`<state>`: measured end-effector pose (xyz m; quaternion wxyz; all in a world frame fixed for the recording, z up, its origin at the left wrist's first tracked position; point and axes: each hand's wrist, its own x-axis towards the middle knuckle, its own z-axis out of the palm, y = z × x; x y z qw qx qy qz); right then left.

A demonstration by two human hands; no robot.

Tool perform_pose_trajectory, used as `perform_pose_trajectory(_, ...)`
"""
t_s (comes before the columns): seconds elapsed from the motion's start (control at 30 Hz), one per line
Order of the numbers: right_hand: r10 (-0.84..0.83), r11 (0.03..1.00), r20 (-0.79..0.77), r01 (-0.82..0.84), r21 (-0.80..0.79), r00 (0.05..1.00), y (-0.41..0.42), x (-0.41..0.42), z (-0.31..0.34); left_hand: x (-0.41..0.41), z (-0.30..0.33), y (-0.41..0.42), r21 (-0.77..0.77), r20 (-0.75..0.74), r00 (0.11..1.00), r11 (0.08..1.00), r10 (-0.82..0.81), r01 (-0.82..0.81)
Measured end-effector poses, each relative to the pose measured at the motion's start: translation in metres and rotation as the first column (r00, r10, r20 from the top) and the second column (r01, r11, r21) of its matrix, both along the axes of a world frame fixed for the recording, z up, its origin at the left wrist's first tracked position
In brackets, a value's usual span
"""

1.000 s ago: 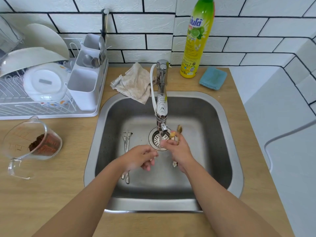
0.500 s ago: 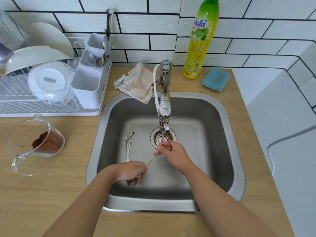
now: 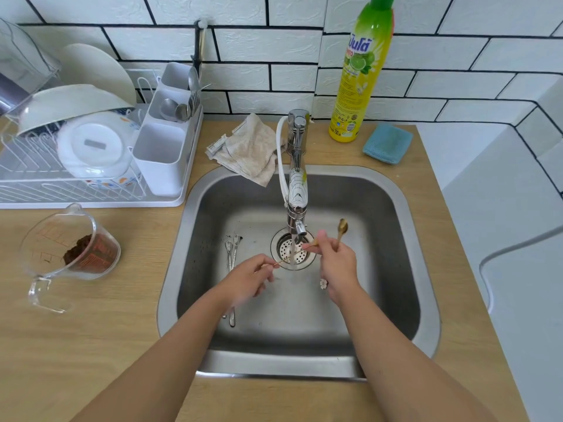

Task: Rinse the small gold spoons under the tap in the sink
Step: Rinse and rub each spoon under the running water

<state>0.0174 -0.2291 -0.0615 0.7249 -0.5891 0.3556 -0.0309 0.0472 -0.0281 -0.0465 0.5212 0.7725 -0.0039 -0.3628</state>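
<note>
Both-hand grip on gold spoons (image 3: pixel 342 227) under tap (image 3: pixel 297 190)

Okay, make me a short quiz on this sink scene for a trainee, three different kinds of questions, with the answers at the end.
1. True or false: the right hand grips a gold spoon with its bowl pointing up, away from the water.
2. Multiple choice: where does the thin gold spoon held between both hands sit? A) on the counter, B) across the stream under the tap, C) in the dish rack.
3. Fill in: the silver measuring spoons lie on the sink floor to the ___ of the drain.

Key: 1 true; 2 B; 3 left. The left hand pinches that spoon's other end.
</note>
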Motion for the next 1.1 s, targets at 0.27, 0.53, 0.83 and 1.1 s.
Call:
perform_pose_trajectory(0.27,-0.340,0.927,0.027,0.330,0.177,0.940,-0.021,-0.004,0.003,0.012,0.001,-0.070,-0.341,-0.214,0.958,0.904,0.192,-0.258)
perform_pose_trajectory(0.53,-0.028,0.972,-0.002,0.027,0.232,1.000,0.003,-0.003,0.011,-0.012,-0.007,-0.037,-0.232,-0.119,0.992,0.971,0.031,-0.058)
perform_pose_trajectory(0.83,-0.013,0.909,-0.055,0.035,0.415,0.998,0.008,0.001,0.010,-0.031,0.003,-0.048,0.211,0.500,0.846,0.973,-0.186,0.089)
perform_pose_trajectory(1.1,-0.102,0.843,0.071,0.048,0.535,0.992,0.010,0.002,0.011,-0.025,0.011,-0.050,0.425,0.574,0.674,0.873,-0.464,0.239)
